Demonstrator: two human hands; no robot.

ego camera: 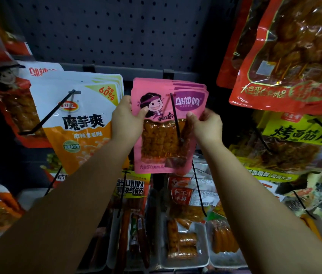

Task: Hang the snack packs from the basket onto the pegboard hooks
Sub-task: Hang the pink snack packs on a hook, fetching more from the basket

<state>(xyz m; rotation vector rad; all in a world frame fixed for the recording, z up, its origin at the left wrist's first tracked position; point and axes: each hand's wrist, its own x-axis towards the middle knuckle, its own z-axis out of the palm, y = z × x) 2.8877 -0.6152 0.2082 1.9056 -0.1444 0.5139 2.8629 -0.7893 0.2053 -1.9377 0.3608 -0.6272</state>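
Left hand (125, 118) and right hand (205, 125) pinch the pink snack packs (164, 135) by their side edges, thumbs in front. Packs hang on black hook (175, 115), mid-pegboard (116, 30).

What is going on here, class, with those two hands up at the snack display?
A person is stocking a pegboard snack display. Both hands hold a stack of pink snack packs by its sides: the left hand grips the left edge, the right hand pinches the right edge. The packs are threaded on a black hook that runs out through their front. White and orange packs hang beside them on the left, red packs on the upper right.
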